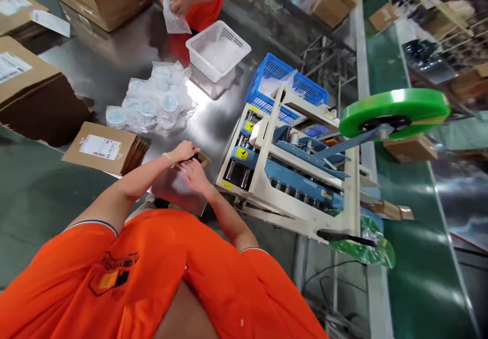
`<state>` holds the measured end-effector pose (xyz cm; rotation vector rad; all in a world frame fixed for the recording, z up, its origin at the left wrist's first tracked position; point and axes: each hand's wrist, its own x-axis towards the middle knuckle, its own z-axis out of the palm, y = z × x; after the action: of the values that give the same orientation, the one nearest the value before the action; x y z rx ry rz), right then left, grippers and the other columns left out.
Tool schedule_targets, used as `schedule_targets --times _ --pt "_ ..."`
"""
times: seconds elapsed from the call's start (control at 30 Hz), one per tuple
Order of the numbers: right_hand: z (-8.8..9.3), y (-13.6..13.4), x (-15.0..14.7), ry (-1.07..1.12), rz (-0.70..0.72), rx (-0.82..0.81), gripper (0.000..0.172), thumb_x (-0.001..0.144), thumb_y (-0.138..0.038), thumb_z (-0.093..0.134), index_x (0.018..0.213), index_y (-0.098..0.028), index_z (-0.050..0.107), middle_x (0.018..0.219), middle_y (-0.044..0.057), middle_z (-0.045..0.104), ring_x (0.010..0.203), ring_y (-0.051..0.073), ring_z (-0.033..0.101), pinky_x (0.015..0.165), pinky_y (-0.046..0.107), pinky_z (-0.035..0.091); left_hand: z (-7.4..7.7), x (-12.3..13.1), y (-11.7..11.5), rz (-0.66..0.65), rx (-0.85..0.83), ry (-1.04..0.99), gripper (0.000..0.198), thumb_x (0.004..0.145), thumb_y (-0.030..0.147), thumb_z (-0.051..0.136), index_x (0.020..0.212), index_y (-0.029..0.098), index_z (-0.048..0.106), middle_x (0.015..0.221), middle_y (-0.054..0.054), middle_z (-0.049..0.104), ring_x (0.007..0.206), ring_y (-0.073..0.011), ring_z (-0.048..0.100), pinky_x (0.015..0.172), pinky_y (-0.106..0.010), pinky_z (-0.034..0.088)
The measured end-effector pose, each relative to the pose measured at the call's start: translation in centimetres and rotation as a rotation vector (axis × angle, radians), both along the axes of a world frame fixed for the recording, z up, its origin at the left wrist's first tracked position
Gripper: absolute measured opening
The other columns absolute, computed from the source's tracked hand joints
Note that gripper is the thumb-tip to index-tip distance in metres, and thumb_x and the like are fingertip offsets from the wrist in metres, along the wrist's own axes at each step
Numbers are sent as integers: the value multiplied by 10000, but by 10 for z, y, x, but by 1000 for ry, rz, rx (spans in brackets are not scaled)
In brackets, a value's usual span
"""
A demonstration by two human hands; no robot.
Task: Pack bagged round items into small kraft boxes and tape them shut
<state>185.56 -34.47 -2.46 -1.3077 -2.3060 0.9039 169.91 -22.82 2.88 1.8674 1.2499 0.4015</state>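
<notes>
Hands at a packing table. The left grip (185, 151) was closed over the corner of a brown cardboard piece (203, 159); the right grip (196, 176) lay just below it, fingers against the cardboard, its hold not clear. A labelled flat carton (102, 148) sat just left of the grips, a bag of round clear pods (150, 100) lay ahead, and a carton taping machine (278, 166) stood close on the right. The edge of the steel table (114, 69) ran just behind the grips.

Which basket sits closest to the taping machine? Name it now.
The blue plastic basket, right behind the carton-taping machine; the white basket stands farther away from the machine.
</notes>
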Motion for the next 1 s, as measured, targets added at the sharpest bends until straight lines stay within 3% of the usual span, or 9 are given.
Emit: schedule_targets --times 0.1,0.2,0.27,0.37,0.53,0.67,0.77,0.83,1.0 --pt "4 22 -3 149 -47 -164 343 1132 -293 510 1289 -164 786 1324 117 811 1255 214 746 1155 383 590 2 8 -5 -1 45 -66 450 1076 418 556 1318 126 801 1274 -172 817 1210 -283 733 1109 -376 552" --pt "4 40 -1 268 -144 -212 387 1148 -367 466 1108 -177 800 1164 81 838 1113 188 771 1061 335 618 0 -17 -11 158 203 -13 534 1094 358 542 1534 75 647 1533 -222 665 1427 -313 607 1250 -444 459" --pt "1 44 -1 334 -201 -230 363 1123 -425 524 1051 -191 792 1119 69 837 1073 192 766 1057 342 610 -5 -43 -19 158 248 107 548 1070 436 623 1480 75 675 1452 -234 677 1399 -366 591 1228 -514 468" --pt "-4 40 -2 369 -244 -229 374 1110 -470 535 1028 -201 780 1091 67 825 1053 192 759 1027 333 608 -14 -70 -38 -93 224 168 494 973 516 758 1309 154 778 1247 -180 741 1243 -373 650 1133 -528 531" --pt "10 50 8 181 -158 -135 356 1108 -425 558 937 -191 764 974 76 796 947 219 742 968 357 614 -15 -47 -48 -280 165 180 249 1006 342 640 984 177 824 1068 -143 767 1102 -299 688 1124 -459 525" --pt "36 73 21 -75 -290 171 353 1081 -452 663 1249 -163 778 1313 181 767 1344 337 676 1197 482 519 -12 -21 -36 -88 103 251 149 925 288 786 983 152 775 1261 -181 715 1279 -371 604 1132 -520 491" --pt "35 69 16 -279 -291 141 744 852 -535 945 1439 -140 714 1513 245 679 1497 456 564 1231 579 488 -15 -15 -31 179 49 296 583 829 389 940 1279 129 677 1501 -263 550 1382 -460 505 1076 -588 499" --pt "25 53 8 -357 -260 104 917 725 -490 1045 1497 -145 690 1595 274 624 1508 508 540 1229 631 476 -19 -12 -32 336 -45 274 777 831 452 953 1414 118 564 1533 -285 494 1369 -456 508 1019 -557 525" --pt "7 26 -6 -249 -459 120 768 922 -332 877 1612 -149 597 1681 302 536 1505 465 554 1256 661 438 -30 -13 -48 494 -81 90 940 895 397 892 1634 141 372 1596 -254 471 1475 -390 503 1132 -490 508"
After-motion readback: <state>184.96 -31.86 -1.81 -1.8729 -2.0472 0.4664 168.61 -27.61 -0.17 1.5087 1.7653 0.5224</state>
